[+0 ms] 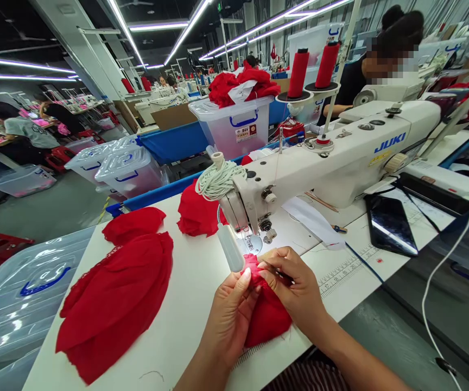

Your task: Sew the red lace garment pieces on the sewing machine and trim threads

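Near side of sewing machine (pixel 319 171): left hand (pixel 231 312), right hand (pixel 297 285) together, pinching far end of red cloth (pixel 270 320), long axis near-to-far.

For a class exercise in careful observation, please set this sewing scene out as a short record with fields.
Left hand: pinching red cloth
Right hand: at the cloth's upper edge, gripping a dark item, mostly hidden
Machine: white sewing machine, marked JUKI
On machine's near end: coiled pale cord
Thread: two red cones above the machine
Table's left side: red fabric pieces
Table's right side: dark phone
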Tool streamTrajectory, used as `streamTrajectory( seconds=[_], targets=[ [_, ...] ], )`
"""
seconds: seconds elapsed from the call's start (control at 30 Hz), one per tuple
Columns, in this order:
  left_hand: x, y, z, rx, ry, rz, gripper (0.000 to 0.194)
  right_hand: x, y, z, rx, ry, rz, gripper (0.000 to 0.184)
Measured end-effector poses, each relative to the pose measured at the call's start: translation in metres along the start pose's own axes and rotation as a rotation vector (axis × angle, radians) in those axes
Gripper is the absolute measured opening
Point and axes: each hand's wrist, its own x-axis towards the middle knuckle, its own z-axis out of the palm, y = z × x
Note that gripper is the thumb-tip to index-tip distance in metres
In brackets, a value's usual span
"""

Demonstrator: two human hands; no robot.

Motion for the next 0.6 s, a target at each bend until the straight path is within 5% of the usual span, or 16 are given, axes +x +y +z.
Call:
streamTrajectory(
  seconds=[0.17,0.4,0.6],
  targets=[
    [0.001,-0.003,-0.003,0.072,-0.032,0.063,0.013,-0.001,0.001,0.004,-0.269,-0.046,-0.041,0.016],
    [0.003,-0.002,-0.007,-0.003,0.054,0.044,0.016,0.010,-0.013,-0.008,0.090,-0.122,0.300,0.023],
    [0.002,0.000,-0.005,-0.015,0.008,0.017,0.020,0.002,-0.007,-0.013,-0.009,-0.117,0.230,0.016]
  ],
)
